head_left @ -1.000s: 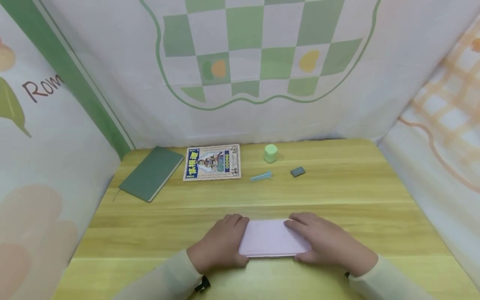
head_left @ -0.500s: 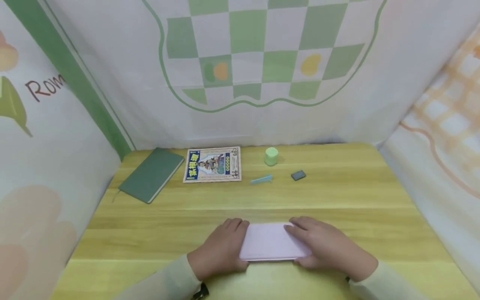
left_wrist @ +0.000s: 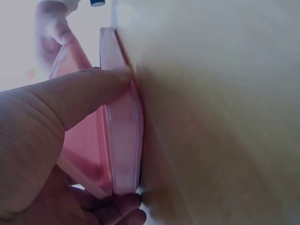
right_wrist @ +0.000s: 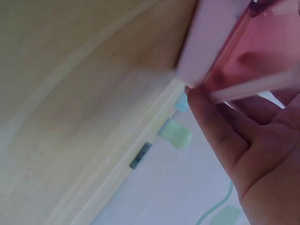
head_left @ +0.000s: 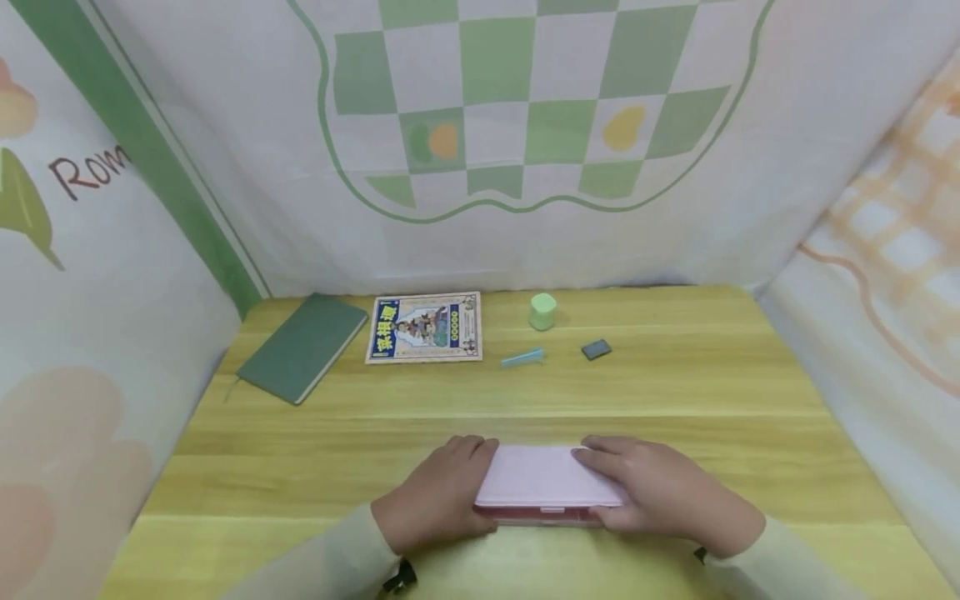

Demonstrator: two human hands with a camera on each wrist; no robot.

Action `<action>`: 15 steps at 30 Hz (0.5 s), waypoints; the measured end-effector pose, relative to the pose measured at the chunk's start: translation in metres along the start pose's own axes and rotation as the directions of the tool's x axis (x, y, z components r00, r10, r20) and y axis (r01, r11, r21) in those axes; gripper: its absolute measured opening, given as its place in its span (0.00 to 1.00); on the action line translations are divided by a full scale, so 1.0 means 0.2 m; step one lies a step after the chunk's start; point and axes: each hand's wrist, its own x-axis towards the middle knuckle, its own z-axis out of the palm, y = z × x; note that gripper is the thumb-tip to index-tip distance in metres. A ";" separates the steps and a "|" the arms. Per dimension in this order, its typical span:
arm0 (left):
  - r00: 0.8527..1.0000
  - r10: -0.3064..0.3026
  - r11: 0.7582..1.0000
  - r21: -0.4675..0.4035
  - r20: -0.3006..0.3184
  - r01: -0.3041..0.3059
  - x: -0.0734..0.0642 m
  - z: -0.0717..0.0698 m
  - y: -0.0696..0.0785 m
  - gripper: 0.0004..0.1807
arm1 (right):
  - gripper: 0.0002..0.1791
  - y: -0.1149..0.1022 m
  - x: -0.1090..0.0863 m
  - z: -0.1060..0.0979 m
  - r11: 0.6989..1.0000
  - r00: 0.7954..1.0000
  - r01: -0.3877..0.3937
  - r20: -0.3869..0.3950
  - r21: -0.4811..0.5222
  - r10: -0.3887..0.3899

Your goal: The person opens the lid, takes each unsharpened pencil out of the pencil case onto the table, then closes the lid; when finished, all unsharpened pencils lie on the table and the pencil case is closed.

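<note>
A flat pink pencil case [head_left: 551, 475] lies on the table in front of me, its hinged lid partly lifted along the near edge. The gap shows a darker pink inside; what it holds I cannot tell. My left hand [head_left: 442, 490] grips the left end, and in the left wrist view its thumb [left_wrist: 93, 89] lies across the side of the base [left_wrist: 124, 140]. The right hand [head_left: 660, 492] holds the right end, fingers at the far edge and thumb at the near edge. In the right wrist view, fingertips [right_wrist: 199, 101] touch the back corner near the hinge.
Along the back of the wooden table [head_left: 300, 450] lie a dark green notebook [head_left: 303, 348], an illustrated booklet [head_left: 425, 327], a light green cylindrical object [head_left: 542, 311], a slim light blue object [head_left: 522, 357] and a small dark grey block [head_left: 596, 349]. Patterned cloth walls enclose the table.
The case's lid has risen at the near edge, showing the darker pink inside. Both hands have stayed at its ends, the right thumb shifting slightly. The objects behind have not moved.
</note>
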 end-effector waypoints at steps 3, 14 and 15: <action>1.000 -0.027 0.996 -0.089 0.016 0.028 -0.01 0.00 -0.03 0.64 | 0.35 0.01 0.00 0.00 0.999 1.000 -0.006 0.024 0.037 0.005; 0.988 -0.144 0.943 -0.310 -0.054 0.120 -0.03 0.03 -0.07 0.81 | 0.17 0.20 0.01 -0.02 0.901 0.998 -0.058 0.031 0.430 0.049; 0.985 -0.161 0.941 -0.311 -0.054 0.136 -0.04 0.04 -0.07 0.82 | 0.16 0.23 0.02 -0.03 0.861 0.997 -0.077 0.051 0.502 0.059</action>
